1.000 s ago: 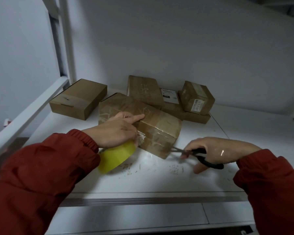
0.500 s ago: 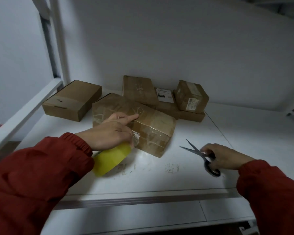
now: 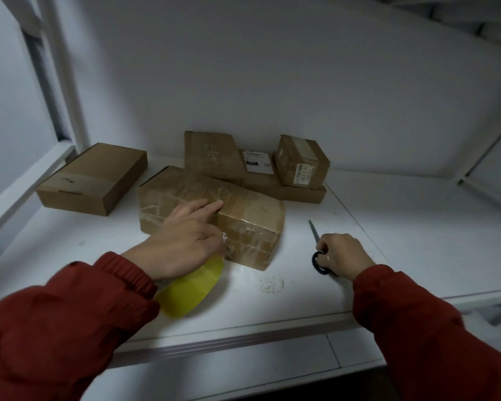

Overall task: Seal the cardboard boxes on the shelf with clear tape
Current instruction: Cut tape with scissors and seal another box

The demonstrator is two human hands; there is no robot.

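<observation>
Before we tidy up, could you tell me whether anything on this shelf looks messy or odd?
The nearest box under the left hand carries wrinkled, crisscrossed tape, not one neat strip. A patch of small specks litters the shelf just in front of it.

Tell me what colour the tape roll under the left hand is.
Yellow: the tape roll shows clearest in the head view.

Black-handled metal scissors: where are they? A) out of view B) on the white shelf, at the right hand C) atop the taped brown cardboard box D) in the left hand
B: the black-handled metal scissors rest on the white shelf with the right hand gripping their handles; the left hand holds the yellow tape roll.
</observation>
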